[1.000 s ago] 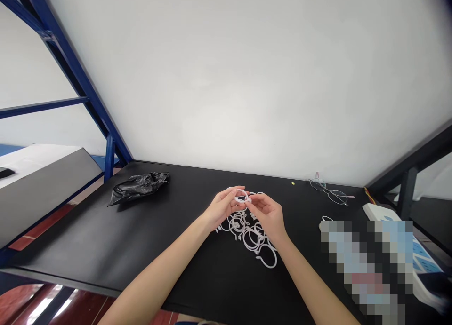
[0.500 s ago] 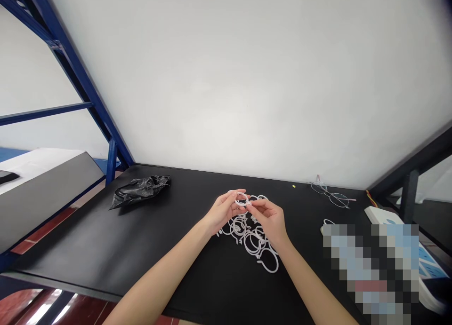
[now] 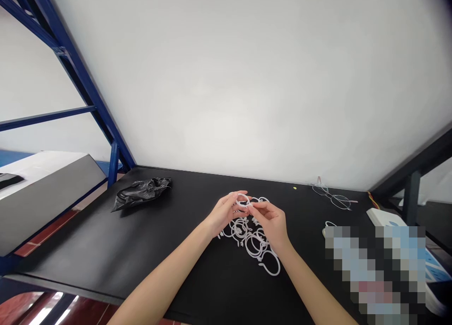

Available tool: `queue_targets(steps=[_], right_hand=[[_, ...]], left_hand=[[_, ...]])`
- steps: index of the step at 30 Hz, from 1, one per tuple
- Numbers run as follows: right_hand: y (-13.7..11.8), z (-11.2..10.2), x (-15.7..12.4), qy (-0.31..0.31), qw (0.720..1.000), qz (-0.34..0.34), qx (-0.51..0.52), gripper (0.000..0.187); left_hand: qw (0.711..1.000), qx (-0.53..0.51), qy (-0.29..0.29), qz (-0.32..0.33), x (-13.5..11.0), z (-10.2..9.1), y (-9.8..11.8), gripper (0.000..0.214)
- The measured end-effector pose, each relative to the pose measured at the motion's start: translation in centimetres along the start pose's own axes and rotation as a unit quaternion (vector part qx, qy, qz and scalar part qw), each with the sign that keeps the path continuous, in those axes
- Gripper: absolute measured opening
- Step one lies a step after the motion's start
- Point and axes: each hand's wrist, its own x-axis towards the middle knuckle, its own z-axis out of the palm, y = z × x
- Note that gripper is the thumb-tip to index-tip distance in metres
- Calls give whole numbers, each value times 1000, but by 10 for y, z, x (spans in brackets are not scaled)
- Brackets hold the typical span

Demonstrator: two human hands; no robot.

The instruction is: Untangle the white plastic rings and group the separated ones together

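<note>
Both my hands meet over a heap of white plastic rings on the black table. My left hand and my right hand each pinch the same white ring, held just above the heap. The fingers of both hands are closed on it. Several more rings lie tangled under and in front of my hands; one larger ring lies nearest to me.
A crumpled black plastic bag lies at the table's back left. A pair of glasses rests at the back right by the white wall. A blue frame rises on the left. A white device sits far right.
My hands keep hold of the ring with small finger shifts. The view has tilted slightly, so everything sits a little lower and to the right.
</note>
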Motion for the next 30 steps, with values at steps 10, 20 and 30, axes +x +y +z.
queue_targets(steps=[10,20,30], right_hand=[[2,-1,1,-2,1000,14,23,21],[-1,1,2,0,999,22,38,22],[-2,0,2,-7,999,27,30,22]], left_hand=[[999,45,-3,8,-1,1,2,47],[999,43,1,23,2,-3,-3,44],[998,45,5,35,4,-4,-4,44]])
